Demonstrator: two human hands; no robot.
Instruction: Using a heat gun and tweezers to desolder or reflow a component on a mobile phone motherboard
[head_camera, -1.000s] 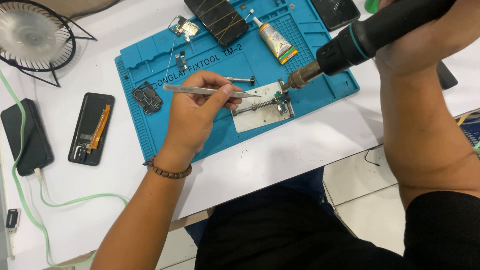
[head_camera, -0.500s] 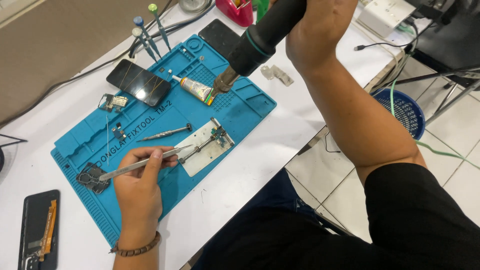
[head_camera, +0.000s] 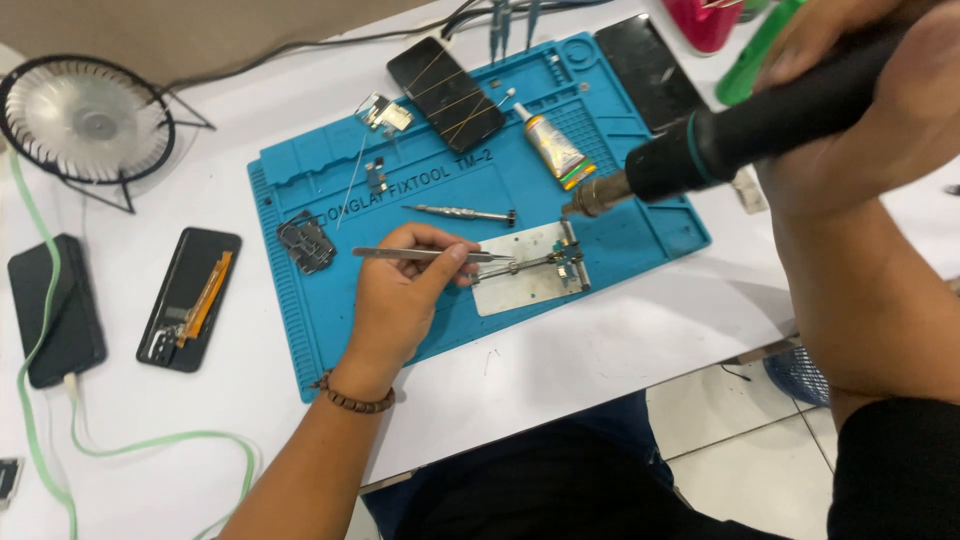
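While the left hand (head_camera: 400, 300) pinches tweezers (head_camera: 430, 255) onto the small part clamped on the metal plate (head_camera: 525, 280), the right hand (head_camera: 880, 110), at two o'clock, grips the hot-air tool (head_camera: 720, 145), nozzle short of it: heating apparently not begun.

White worktable (head_camera: 620, 350) in front of me, evenly lit, soft shadows only. Beyond its far edge, a strip of tan wall or floor (head_camera: 200, 25); can't tell which. Lower right, pale tiled floor (head_camera: 740, 470) with dark grout lines, blue mesh basket (head_camera: 800, 372) standing on it
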